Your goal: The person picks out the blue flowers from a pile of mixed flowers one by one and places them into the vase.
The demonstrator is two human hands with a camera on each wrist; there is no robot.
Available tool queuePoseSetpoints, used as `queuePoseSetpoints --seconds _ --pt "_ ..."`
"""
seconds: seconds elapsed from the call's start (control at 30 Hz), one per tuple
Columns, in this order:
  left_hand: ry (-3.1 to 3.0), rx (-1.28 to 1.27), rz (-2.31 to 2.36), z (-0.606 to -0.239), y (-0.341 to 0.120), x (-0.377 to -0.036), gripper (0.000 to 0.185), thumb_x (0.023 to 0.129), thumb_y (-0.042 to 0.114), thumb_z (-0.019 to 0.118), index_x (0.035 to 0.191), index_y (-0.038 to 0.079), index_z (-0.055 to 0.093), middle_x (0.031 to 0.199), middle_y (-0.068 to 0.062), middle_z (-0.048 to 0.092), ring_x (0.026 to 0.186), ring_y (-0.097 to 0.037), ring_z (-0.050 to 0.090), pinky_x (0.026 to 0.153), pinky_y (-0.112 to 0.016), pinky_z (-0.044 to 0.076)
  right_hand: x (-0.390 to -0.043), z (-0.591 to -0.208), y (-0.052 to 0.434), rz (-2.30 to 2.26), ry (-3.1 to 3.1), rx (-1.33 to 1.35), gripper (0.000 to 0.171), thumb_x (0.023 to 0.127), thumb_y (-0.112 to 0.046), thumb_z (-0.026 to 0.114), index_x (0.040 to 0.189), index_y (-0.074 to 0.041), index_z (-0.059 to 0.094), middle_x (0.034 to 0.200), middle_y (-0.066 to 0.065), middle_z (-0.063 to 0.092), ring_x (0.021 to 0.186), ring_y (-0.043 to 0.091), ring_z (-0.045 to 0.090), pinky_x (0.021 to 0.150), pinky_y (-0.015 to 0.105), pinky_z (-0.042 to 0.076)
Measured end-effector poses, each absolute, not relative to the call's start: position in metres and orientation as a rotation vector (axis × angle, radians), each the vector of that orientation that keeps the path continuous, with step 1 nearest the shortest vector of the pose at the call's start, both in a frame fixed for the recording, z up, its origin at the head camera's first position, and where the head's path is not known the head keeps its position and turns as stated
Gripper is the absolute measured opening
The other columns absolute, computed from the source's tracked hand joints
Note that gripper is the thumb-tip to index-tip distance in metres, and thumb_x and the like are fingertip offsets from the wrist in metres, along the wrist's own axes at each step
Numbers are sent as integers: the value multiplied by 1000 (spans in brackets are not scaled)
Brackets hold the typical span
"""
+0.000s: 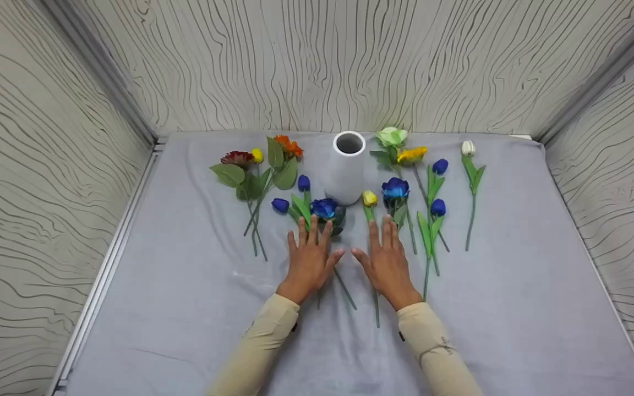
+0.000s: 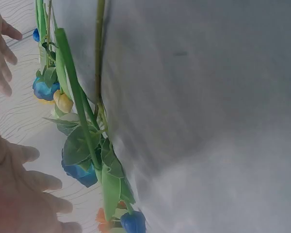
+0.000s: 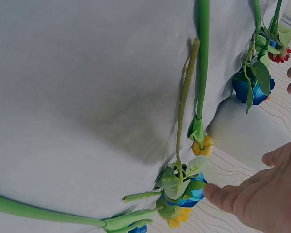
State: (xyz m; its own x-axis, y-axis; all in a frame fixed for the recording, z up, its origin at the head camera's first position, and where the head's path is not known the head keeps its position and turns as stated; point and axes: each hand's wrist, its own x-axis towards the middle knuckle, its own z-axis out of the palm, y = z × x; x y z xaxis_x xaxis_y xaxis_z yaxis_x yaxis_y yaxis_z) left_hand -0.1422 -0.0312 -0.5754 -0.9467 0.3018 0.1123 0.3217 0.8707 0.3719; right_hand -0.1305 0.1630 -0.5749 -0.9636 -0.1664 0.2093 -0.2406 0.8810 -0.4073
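Both hands lie flat, palms down, side by side on the grey cloth [image 1: 185,308] in front of a white vase [image 1: 348,165]. My left hand [image 1: 322,242] rests with straight fingers over the stem of a blue rose [image 1: 324,208]. My right hand [image 1: 375,239] lies beside the stem of a yellow tulip [image 1: 369,198], its fingers reaching toward a second blue rose [image 1: 395,188]. Neither holds anything. The left wrist view shows the left hand [image 2: 24,194] next to the blue rose [image 2: 80,170]. The right wrist view shows the right hand [image 3: 262,199] near the yellow tulip [image 3: 203,145].
Several artificial flowers lie fanned around the vase: a dark red bloom [image 1: 236,158], an orange one [image 1: 288,146] and blue tulips [image 1: 280,205] on the left, a pale green rose [image 1: 392,136], more blue tulips [image 1: 437,207] and a white tulip [image 1: 468,147] on the right. Patterned walls enclose three sides.
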Motion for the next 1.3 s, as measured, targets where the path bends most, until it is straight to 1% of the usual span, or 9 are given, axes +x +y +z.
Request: queuePoseSetpoints --seconds 0.2,0.37,0.5,0.6,0.7,0.8,0.93,1.13,1.3 --pt "-3048 -496 -555 -575 -31 -143 69 99 51 43 152 9 29 157 -19 19 144 -38 11 108 -63 15 -132 -573 158 770 -2905 331 76 98 -47 49 151 1 23 155 30 10 140 45 18 103 58 32" --pt "-3094 -495 -580 -578 -30 -146 71 99 49 45 149 1 30 153 -20 30 143 -33 21 110 -57 18 -132 -575 154 833 -2907 358 75 99 -46 48 152 0 22 155 28 12 139 46 23 100 58 35" --pt "-3047 -511 -503 -582 -29 -150 65 97 43 52 141 -4 43 142 -20 47 137 -34 35 107 -55 27 -130 -580 149 845 -2864 409 73 96 -37 57 149 3 27 152 29 22 135 45 30 98 56 39" --pt "-2963 -536 -426 -585 -29 -153 52 95 37 58 127 -4 58 125 -17 61 127 -34 47 101 -52 36 -125 -585 143 859 -2834 465 71 92 -27 66 145 6 33 146 28 35 131 42 37 98 53 39" --pt "-2869 -544 -413 -588 -28 -157 33 92 29 65 107 0 67 105 -12 68 110 -32 56 91 -48 42 -118 -589 133 883 -2807 520 63 88 -17 71 138 9 42 136 26 47 125 40 44 99 50 39" --pt "-2820 -542 -422 -589 -27 -162 17 88 21 69 90 4 70 90 -8 69 95 -29 59 84 -45 43 -114 -592 121 890 -2792 544 54 84 -12 71 131 8 51 126 23 54 116 38 50 96 48 42" --pt "-2798 -522 -415 -588 -25 -168 11 85 13 69 76 6 69 79 -7 68 82 -29 58 78 -44 44 -110 -595 108 853 -2787 533 41 82 -11 73 118 4 61 109 16 60 99 33 55 86 43 46" --pt "-2763 -458 -419 -591 -24 -175 16 83 9 67 68 6 68 69 -9 66 72 -30 57 70 -43 44 -107 -596 99 846 -2790 508 16 84 -15 73 92 -3 65 80 7 55 73 25 57 67 39 48" --pt "-2828 -368 -415 -594 -21 -175 15 82 15 71 70 7 69 69 -9 67 76 -30 58 72 -42 44 -104 -598 95 875 -2800 488 14 84 -12 72 76 -7 61 70 5 54 63 23 57 58 37 47"
